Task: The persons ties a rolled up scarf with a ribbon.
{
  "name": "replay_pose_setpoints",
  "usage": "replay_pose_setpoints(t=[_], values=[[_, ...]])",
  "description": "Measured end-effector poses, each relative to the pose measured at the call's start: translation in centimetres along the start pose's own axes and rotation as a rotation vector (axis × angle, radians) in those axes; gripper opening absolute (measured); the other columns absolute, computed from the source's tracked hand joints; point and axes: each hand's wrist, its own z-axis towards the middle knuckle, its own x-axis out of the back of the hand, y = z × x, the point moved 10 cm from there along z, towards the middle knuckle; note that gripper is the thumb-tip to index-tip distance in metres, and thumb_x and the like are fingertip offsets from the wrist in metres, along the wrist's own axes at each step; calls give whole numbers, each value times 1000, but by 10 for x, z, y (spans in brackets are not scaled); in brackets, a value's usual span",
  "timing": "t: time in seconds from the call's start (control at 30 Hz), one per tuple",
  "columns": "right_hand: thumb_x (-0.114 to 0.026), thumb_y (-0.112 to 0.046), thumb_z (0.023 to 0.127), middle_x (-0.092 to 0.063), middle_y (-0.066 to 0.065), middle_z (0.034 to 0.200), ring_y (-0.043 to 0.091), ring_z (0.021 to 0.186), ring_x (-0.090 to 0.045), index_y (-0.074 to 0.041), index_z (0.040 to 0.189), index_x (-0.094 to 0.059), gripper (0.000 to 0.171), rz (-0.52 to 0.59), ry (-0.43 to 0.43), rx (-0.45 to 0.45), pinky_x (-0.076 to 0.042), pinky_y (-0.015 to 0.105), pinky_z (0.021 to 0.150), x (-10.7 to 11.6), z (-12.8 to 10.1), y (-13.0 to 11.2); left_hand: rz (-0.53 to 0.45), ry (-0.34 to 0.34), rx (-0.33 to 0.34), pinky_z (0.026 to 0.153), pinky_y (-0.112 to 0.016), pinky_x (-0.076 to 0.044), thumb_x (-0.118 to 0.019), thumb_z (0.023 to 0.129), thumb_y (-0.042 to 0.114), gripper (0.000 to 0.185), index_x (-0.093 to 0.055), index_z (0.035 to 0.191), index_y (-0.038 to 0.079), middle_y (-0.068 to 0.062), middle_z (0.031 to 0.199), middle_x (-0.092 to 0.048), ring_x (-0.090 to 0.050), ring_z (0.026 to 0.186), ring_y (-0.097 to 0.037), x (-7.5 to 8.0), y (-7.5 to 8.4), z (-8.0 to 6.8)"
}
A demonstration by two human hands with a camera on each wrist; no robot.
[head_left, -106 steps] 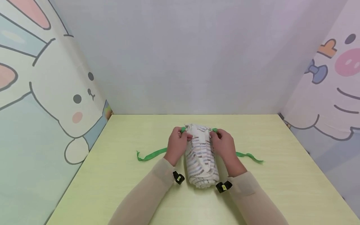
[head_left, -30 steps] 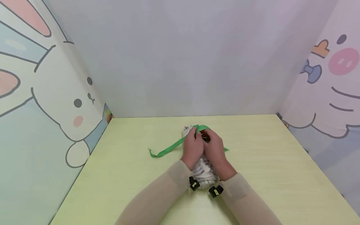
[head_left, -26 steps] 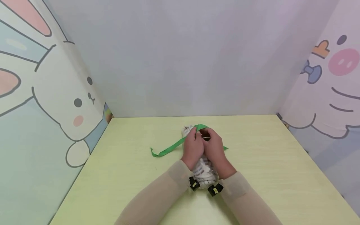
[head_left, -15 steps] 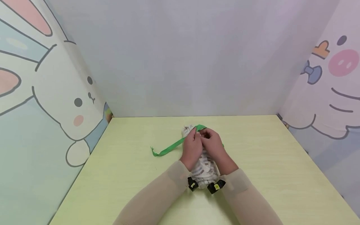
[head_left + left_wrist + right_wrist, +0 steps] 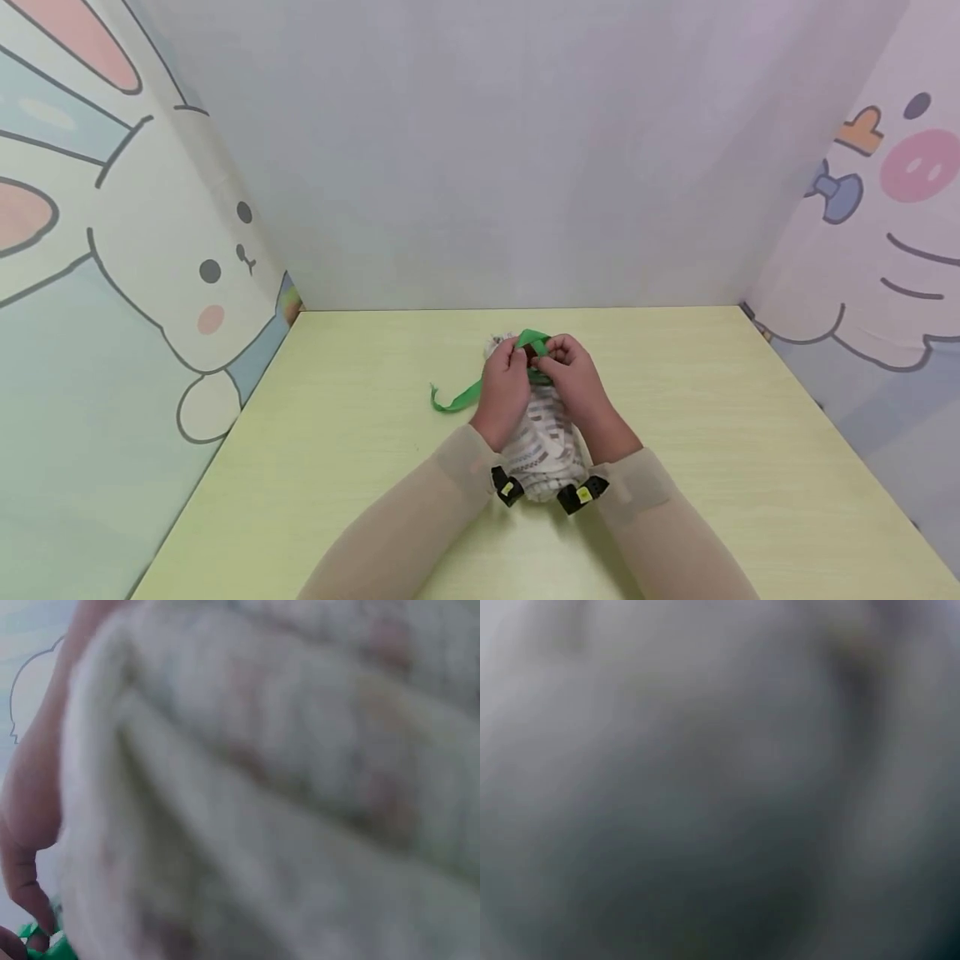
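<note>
A rolled-up white cloth (image 5: 546,446) with a pattern of coloured dashes lies lengthwise on the table. Green ribbon (image 5: 534,337) crosses it near the far end and rises in a loop between both hands. My left hand (image 5: 502,387) pinches the loop's left side between thumb and fingers. On the other side, the right hand (image 5: 583,387) pinches a strand of the same ribbon. One loose ribbon end trails left onto the table. In the left wrist view the cloth (image 5: 262,795) fills most of the frame, with ribbon (image 5: 60,949) at the lower left corner. The right wrist view is dark blur.
The pale yellow-green table (image 5: 352,467) runs back to a plain light wall (image 5: 517,158). Side panels carry a cartoon rabbit (image 5: 187,250) at left and a pig (image 5: 885,242) at right. Black wrist cameras sit close to the roll's near end.
Earlier the hands were apart at the roll's sides, with ribbon ends out both ways. They came together over the roll, then parted slightly; the left ribbon tail shortened and the right tail went from sight.
</note>
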Motion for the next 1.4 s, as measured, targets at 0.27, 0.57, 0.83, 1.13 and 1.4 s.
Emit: replay_pose_setpoints(t=[0.27,0.57,0.83,1.13,1.4], values=[[-58,-8,102,-46,5,78,19,70,-44,-2,104,-49,11,-187,15,14,-41,29,66,-2,-1,-5,-103,51,59,96,-41,-49,-39,113,18,26,-62,119,7,-9,111,-68,-64,104,-23,20,-11,3],[-38,-22,112,-60,22,108,34,95,-56,-1,120,-59,31,-265,128,61,-48,42,82,20,-8,-14,-257,112,93,94,-43,-55,-38,110,9,25,-60,118,-1,-19,111,-67,-67,104,-30,39,-17,4],[-35,-19,112,-64,19,106,27,98,-64,3,121,-59,34,-124,183,19,-54,46,94,41,-9,-15,-341,190,108,94,-41,-55,-39,111,15,27,-61,115,0,-22,110,-68,-68,102,-31,62,-17,9],[-32,-21,114,-69,6,100,16,92,-72,6,124,-55,37,219,161,-66,-56,37,94,53,-9,-9,-464,273,117,94,-41,-56,-38,111,14,28,-60,113,-2,-16,104,-66,-69,95,-27,91,-17,10],[-29,-23,115,-68,5,98,15,94,-71,2,129,-49,36,418,178,-156,-54,34,97,71,-6,0,-530,322,126,97,-39,-54,-44,112,20,28,-59,118,-3,-20,116,-67,-70,106,-29,123,-21,9]])
